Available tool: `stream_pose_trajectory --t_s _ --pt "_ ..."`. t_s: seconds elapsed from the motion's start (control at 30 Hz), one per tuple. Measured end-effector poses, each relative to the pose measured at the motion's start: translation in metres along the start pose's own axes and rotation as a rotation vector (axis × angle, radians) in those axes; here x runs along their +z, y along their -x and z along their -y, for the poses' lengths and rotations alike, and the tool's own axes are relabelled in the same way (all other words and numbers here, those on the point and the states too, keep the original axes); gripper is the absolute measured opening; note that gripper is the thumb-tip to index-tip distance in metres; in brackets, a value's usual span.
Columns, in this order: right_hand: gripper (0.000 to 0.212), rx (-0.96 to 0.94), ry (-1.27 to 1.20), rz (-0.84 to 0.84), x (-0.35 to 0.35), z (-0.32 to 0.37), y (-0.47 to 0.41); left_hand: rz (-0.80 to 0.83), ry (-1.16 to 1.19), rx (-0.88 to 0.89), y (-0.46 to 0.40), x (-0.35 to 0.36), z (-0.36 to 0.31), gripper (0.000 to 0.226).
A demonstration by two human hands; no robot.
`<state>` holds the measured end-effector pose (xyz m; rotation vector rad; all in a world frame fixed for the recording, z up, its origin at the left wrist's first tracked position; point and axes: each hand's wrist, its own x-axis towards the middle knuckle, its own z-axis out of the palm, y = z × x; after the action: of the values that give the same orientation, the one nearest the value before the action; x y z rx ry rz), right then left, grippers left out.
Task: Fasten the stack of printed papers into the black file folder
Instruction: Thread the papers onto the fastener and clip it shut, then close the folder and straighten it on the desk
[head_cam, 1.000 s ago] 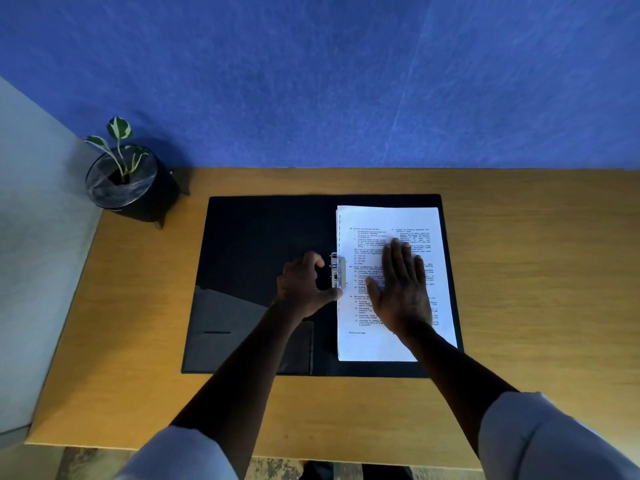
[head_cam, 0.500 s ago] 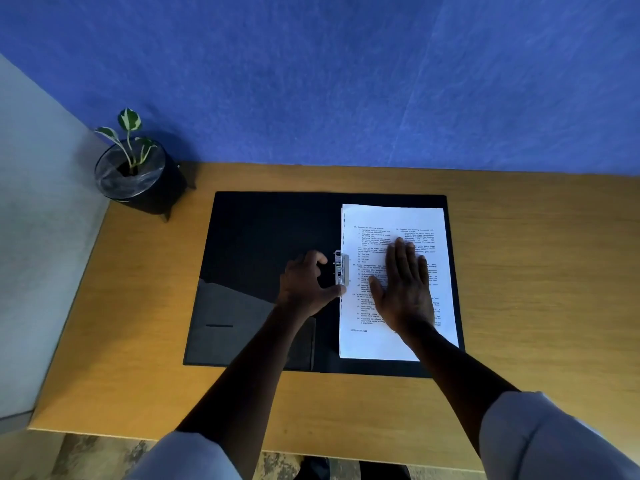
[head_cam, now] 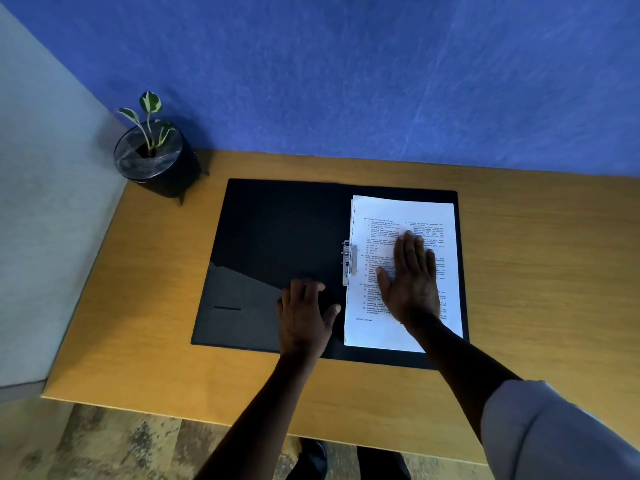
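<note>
Nearest the table's point(head_cam: 145, 341) front edge, the left hand point(head_cam: 304, 313) lies loose and fingers spread on the bare inner cover of the black file folder point(head_cam: 277, 237), gripping nothing, just short of the metal clip point(head_cam: 349, 263) at the spine. Just beyond it the right hand point(head_cam: 410, 282) is pressed flat, palm down and fingers together, on the stack of printed papers point(head_cam: 401, 220), pinning it to the right-hand leaf with its left edge tucked at the clip. I'd judge the sheets are seated and the fastening itself is the step in hand; whether the clip is already latched I cannot make out from here. Next, likely, the left hand must press the clip while the right stops the stack from sliding. At the far corner stands a potted plant point(head_cam: 156, 157).
</note>
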<state>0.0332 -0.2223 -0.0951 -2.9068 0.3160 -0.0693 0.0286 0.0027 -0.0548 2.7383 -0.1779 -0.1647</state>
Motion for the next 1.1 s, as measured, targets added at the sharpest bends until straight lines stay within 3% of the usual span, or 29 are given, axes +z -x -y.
stream_pose_trajectory --t_s 0.2,0.4,0.6,0.9,1.1 --pt "0.076 -0.009 0.002 0.002 -0.001 0.0 0.0 -0.064 0.006 -0.074 0.03 -0.001 0.006 0.04" --pt "0.077 -0.004 0.006 0.012 -0.002 0.001 -0.002 -0.094 0.047 -0.313 0.061 0.002 0.004 0.047" --pt "0.076 -0.021 -0.011 -0.026 0.0 -0.001 -0.001 -0.168 0.326 -0.596 0.067 -0.009 -0.009 0.048" --pt "0.077 -0.02 0.011 -0.019 0.001 -0.001 -0.001 -0.418 0.764 -0.915 0.047 -0.03 -0.014 0.049" --pt "0.077 -0.021 0.005 -0.016 0.0 -0.001 -0.001 -0.509 0.927 -1.185 0.033 -0.039 0.005 0.048"
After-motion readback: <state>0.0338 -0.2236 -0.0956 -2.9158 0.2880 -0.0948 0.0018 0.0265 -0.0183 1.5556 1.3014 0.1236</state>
